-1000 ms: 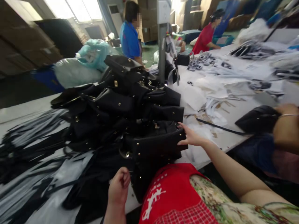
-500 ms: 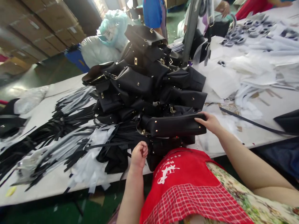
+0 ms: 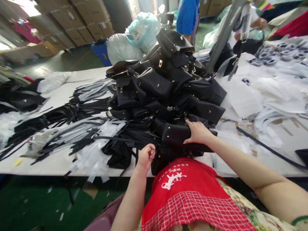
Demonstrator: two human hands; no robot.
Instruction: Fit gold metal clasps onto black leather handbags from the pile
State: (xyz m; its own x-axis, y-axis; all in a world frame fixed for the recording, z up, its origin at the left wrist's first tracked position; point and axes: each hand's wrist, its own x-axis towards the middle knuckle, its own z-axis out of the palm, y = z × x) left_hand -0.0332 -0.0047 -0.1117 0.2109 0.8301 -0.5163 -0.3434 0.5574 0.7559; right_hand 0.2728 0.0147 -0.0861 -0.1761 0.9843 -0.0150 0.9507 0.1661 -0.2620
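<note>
My right hand (image 3: pixel 198 132) spans a black handbag (image 3: pixel 174 133) lying on its side at the near edge of the pile, thumb on the near side and fingers on the far side. Small gold studs show on the bag's face. Just left of it, my left hand (image 3: pixel 146 156) is curled closed in front of my body; whatever its fingers may hold is hidden. Below the gripped bag lies another black bag (image 3: pixel 166 152), partly covered. Beyond both hands rises a heap of black handbags (image 3: pixel 156 85) with gold clasps.
Bundles of black strips (image 3: pixel 62 110) and white strips (image 3: pixel 92 160) cover the left of the table (image 3: pixel 53 168). White sheets (image 3: pixel 252 96) and a black strap (image 3: pixel 260 144) lie right. A grey post (image 3: pixel 222 35) stands behind the heap. A person in blue (image 3: pixel 185 17) is beyond.
My right hand has moved left from the handbag's right end to its middle, spreading over it. My left hand stays closed in nearly the same place. The view has turned left.
</note>
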